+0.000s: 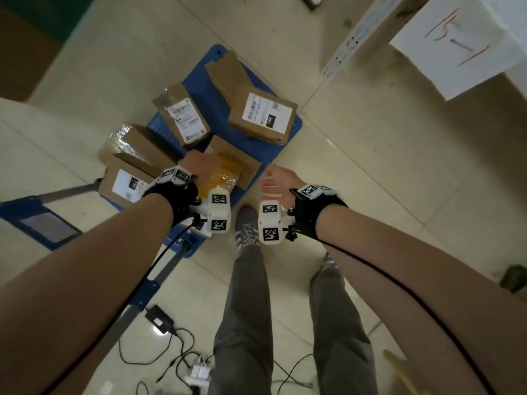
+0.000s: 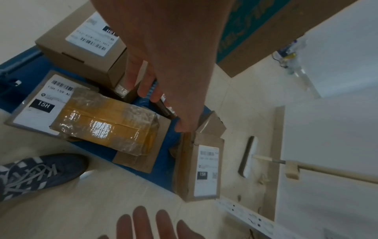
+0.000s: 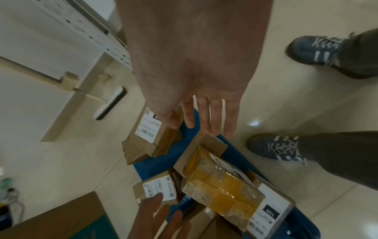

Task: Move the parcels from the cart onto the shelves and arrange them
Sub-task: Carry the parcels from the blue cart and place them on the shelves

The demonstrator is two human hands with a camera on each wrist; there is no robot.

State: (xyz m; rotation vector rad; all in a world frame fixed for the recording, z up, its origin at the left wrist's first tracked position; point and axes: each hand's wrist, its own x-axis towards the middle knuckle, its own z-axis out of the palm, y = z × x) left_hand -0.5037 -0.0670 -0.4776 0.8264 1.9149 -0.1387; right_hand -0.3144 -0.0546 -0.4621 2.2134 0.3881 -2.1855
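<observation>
Hands both empty: your left hand (image 1: 199,163) hovers fingers-straight over the yellow-taped parcel (image 1: 221,175) on the blue cart (image 1: 273,146); your right hand (image 1: 275,182) is spread just beside it. Labelled boxes (image 1: 266,116) lie beyond both hands.

The right hand (image 3: 196,77) hung flat over the blue cart (image 3: 157,166), its fingers (image 3: 205,116) straight and holding nothing. Below it a yellow taped parcel (image 3: 220,186) lay on a flat box (image 3: 270,215) with a "15H" label, and two labelled boxes (image 3: 151,137) (image 3: 159,189) sat to the left of it. The left hand (image 3: 155,215) reached in from the bottom edge with spread fingers, and two blue shoes (image 3: 274,148) stood on the floor (image 3: 71,161) at the right.
</observation>
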